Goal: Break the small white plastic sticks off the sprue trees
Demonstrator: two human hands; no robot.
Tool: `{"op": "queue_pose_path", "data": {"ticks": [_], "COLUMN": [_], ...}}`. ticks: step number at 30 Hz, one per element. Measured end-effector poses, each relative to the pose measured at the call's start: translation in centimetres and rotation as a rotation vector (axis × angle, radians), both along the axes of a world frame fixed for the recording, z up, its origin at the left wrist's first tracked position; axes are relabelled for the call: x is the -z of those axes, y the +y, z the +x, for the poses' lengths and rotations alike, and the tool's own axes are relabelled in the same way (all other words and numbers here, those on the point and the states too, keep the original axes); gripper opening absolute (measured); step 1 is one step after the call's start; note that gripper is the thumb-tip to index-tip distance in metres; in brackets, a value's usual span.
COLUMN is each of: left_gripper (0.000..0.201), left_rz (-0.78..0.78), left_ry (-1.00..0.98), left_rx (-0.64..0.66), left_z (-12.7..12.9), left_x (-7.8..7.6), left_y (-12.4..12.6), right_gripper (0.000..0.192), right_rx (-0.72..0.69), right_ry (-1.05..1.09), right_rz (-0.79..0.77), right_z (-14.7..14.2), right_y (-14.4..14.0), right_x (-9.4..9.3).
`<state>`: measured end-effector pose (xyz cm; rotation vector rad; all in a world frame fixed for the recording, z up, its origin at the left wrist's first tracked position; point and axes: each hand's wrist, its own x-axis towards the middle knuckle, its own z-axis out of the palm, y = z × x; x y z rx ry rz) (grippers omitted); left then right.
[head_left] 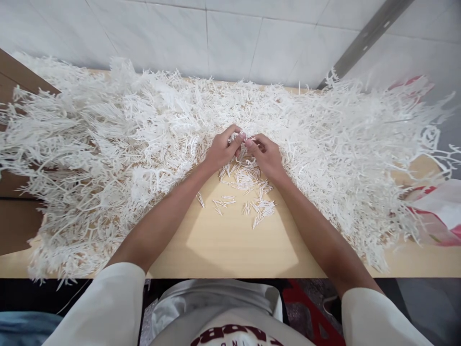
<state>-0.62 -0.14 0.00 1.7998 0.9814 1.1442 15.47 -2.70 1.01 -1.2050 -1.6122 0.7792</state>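
Observation:
My left hand point(226, 147) and my right hand point(264, 152) meet over the middle of the table, thumbs and fingertips pinched close together. Between the fingertips is a small white branched plastic piece point(243, 136), mostly hidden by the fingers. Small loose white plastic sprigs point(245, 180) lie on the table just below the hands. A big heap of white branched plastic sprigs point(154, 120) spreads to the left and behind. To the right, another mass of longer white plastic branches point(338, 144) reaches the table's right end.
The light wooden table point(219, 250) stands against a tiled wall point(234, 43). Brown cardboard boxes point(18, 221) stand at the left edge. A white and red plastic bag point(437, 216) lies at the right. A metal post point(363, 43) rises behind the right heap.

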Motion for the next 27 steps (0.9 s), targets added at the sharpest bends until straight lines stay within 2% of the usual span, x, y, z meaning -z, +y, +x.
{"op": "queue_pose_path", "data": {"ticks": [5, 7, 11, 13, 16, 27], "left_gripper": [0.035, 0.037, 0.045, 0.043, 0.038, 0.037], "left_rz": [-0.019, -0.017, -0.014, -0.02, -0.001, -0.014], "left_ry": [0.033, 0.014, -0.082, -0.051, 0.011, -0.004], "left_rx": [0.003, -0.049, -0.181, -0.126, -0.041, 0.07], "left_z": [0.0, -0.1, -0.1, -0.1, 0.0, -0.1], "left_x": [0.1, 0.3, 0.6, 0.4, 0.1, -0.4], "left_y": [-0.1, 0.2, 0.7, 0.6, 0.0, -0.3], "right_gripper": [0.043, 0.042, 0.04, 0.034, 0.026, 0.036], "right_rx": [0.014, 0.027, 0.145, 0.149, 0.082, -0.021], "right_ry": [-0.061, -0.051, 0.076, 0.145, 0.185, 0.071], "right_rz": [0.09, 0.117, 0.086, 0.071, 0.081, 0.035], "right_z": [0.2, 0.3, 0.4, 0.4, 0.3, 0.1], "right_y": [-0.1, -0.3, -0.6, -0.6, -0.3, 0.4], "right_x": [0.0, 0.1, 0.3, 0.2, 0.2, 0.5]}}
